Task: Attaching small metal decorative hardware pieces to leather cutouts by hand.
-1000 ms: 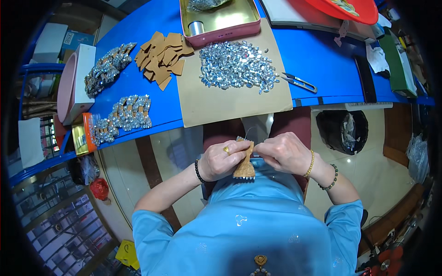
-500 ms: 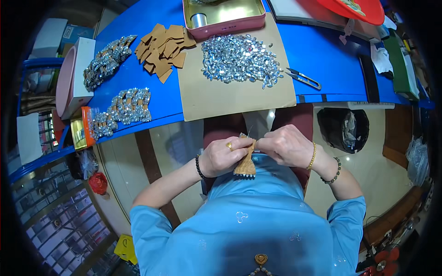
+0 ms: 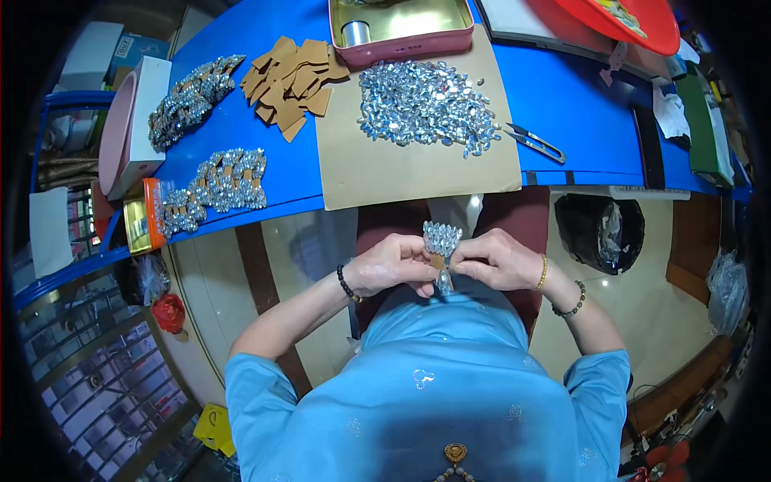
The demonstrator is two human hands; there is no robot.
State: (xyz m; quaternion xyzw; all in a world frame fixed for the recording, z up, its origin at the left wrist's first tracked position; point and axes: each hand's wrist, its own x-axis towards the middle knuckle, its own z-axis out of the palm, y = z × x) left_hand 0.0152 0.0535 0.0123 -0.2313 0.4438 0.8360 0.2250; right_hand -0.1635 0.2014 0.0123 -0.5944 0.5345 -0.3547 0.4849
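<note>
Stone-covered tan piece is over the person's lap, between the two hands, just off the near edge of the desk. Its wide upper end is packed with clear stones; the tan waist shows bare, more stones at the lower end. Left hand grips the waist from the left, thumb and fingers pinched on it. Right hand: fingers curled in, tips at the piece's right edge; cannot tell exactly what they pinch, or if something fine is between them.

On the desk: brown sheet in front of the person, loose pile of clear stones on it. Snips just right of the pile. Pink tin behind the pile, spool inside it. Tan cutouts heaped left of the stones, overlapping. Further left, two groups of stone-covered pieces: back group, front group. Red basin at far right, partly cut off.
</note>
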